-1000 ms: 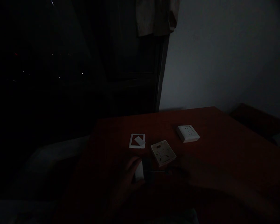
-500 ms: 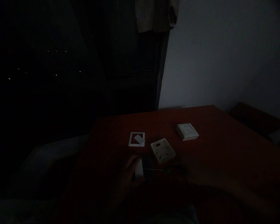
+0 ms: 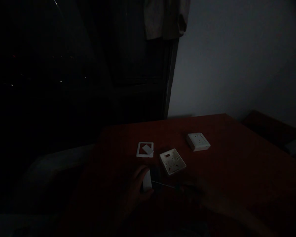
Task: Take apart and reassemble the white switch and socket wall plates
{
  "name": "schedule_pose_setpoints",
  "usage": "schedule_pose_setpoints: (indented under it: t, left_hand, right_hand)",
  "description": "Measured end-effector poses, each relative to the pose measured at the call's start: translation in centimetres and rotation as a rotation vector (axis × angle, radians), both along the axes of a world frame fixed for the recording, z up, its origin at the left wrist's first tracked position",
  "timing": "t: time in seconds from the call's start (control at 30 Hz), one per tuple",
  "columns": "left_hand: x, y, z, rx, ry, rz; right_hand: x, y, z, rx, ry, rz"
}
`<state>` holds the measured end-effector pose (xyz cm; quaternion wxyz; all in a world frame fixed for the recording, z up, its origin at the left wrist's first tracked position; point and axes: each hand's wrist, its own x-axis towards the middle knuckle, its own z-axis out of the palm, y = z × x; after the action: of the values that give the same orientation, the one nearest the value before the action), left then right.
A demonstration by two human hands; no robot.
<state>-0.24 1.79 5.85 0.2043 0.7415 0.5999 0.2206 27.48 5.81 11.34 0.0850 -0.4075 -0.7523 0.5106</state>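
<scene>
The room is very dark. My left hand (image 3: 135, 187) is closed around a small white part (image 3: 147, 182) near the front of a red table (image 3: 236, 171). My right hand (image 3: 194, 194) grips a dark-handled screwdriver (image 3: 166, 185) whose thin shaft points left at that part. Just beyond lie a white square frame (image 3: 145, 149) with a small white piece in it, an open white back box (image 3: 173, 161), and a white wall socket (image 3: 198, 141).
A pale wall rises behind the table on the right. A dark door or cabinet stands behind it at centre, with a light cloth (image 3: 164, 19) hanging at the top. A dark bench-like shape (image 3: 273, 128) sits at the far right.
The screwdriver shaft has tilted slightly, its handle end now lower. My hands stay in much the same place; the view shifted a little.
</scene>
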Motion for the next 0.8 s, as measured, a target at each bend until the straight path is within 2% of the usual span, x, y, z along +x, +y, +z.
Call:
schedule_pose_setpoints:
  t: [0.17,0.33,0.47,0.57,0.67,0.8]
  left_hand:
    - [-0.6,1.1,0.8,0.081,0.002,0.033]
    - [-2.2,4.8,2.0,0.146,0.057,0.099]
    - [-2.9,8.4,2.6,0.108,0.089,-0.004]
    - [-3.0,10.1,2.6,0.101,0.092,-0.068]
    - [-2.8,10.2,2.6,0.108,0.085,-0.085]
    - [-2.4,8.0,2.9,0.116,0.042,-0.031]
  right_hand:
    - [0.5,-1.1,0.1,0.023,0.004,-0.04]
    - [1.2,-1.6,-0.8,0.021,-0.028,-0.084]
    - [1.4,-2.0,-1.4,-0.026,-0.015,-0.107]
    - [1.4,-2.2,-1.5,-0.047,-0.005,-0.139]
    - [1.7,-2.1,-1.6,-0.082,0.003,-0.174]
    - [2.5,-1.2,-2.2,-0.146,0.012,-0.35]
